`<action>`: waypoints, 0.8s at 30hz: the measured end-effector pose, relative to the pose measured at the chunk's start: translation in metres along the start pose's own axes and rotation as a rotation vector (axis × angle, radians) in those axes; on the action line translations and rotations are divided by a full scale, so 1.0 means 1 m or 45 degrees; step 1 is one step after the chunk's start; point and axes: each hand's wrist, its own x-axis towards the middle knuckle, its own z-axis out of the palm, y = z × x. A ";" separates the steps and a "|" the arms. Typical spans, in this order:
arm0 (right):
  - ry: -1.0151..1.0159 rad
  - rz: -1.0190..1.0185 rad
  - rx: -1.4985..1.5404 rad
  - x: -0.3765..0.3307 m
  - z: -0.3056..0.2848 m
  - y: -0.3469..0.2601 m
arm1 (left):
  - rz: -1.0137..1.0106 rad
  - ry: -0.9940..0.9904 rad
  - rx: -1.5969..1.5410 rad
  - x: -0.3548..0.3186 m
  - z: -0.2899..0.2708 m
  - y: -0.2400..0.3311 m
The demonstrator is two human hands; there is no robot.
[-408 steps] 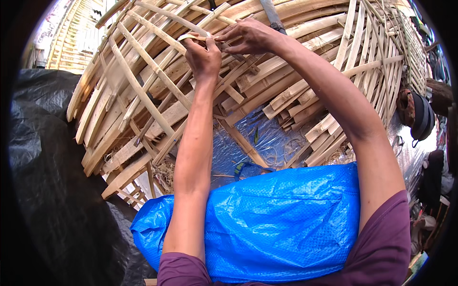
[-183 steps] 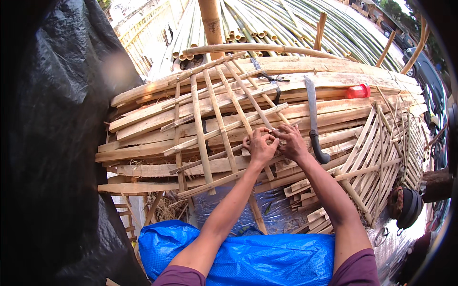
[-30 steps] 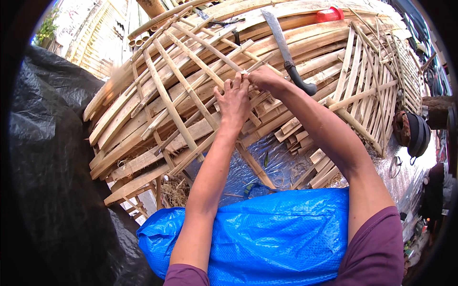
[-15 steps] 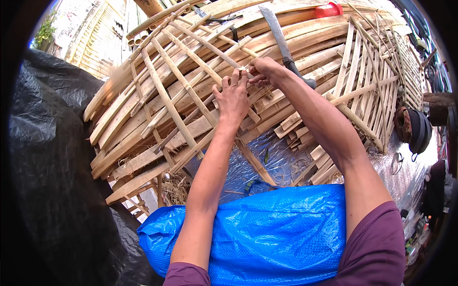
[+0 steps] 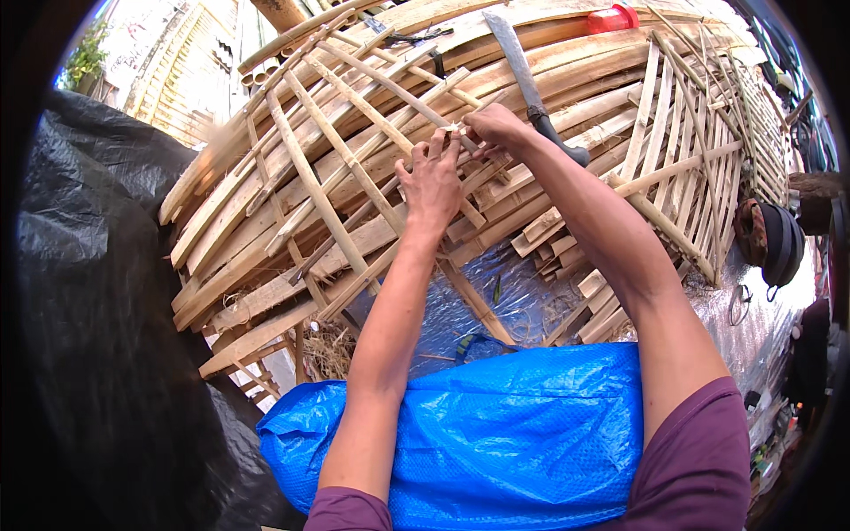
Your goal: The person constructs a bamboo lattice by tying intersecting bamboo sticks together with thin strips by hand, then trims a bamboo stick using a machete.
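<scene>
A lattice of crossed bamboo strips [image 5: 305, 168] lies over a stack of split bamboo in front of me. My left hand [image 5: 431, 181] is closed on the lattice at a crossing, with its fingers bent over the strips. Close against it, my right hand [image 5: 500, 128] is pinched shut at the same crossing. A small pale scrap or tie [image 5: 453, 127] shows between the fingertips. What my right fingers hold is too small and hidden to name. Just beyond my right hand rests a machete [image 5: 513, 57] with a dark handle.
A blue plastic sheet [image 5: 522, 434] covers my lap. A black tarp [image 5: 97, 257] hangs at left. The split bamboo stack [image 5: 239, 252] spreads ahead. Another bamboo lattice [image 5: 651, 137] and a dark cap-like object [image 5: 779, 243] are at right. A red container [image 5: 613, 18] sits at the back.
The fingers of my right hand have curled in slightly at the crossing. My left hand stays in place on the lattice, and the whole view has shifted a little.
</scene>
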 end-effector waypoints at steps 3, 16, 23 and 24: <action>0.058 -0.123 -0.248 -0.006 -0.002 0.003 | -0.016 0.008 -0.006 0.000 0.002 0.000; 0.435 -1.090 -0.811 -0.036 0.022 0.047 | -0.044 -0.014 -0.024 -0.003 0.008 -0.005; 0.385 -1.078 -0.733 -0.032 0.018 0.051 | -0.043 0.094 -0.260 -0.005 0.022 -0.016; 0.385 -1.078 -0.735 -0.033 0.019 0.050 | -0.064 0.060 -0.350 -0.006 0.021 -0.022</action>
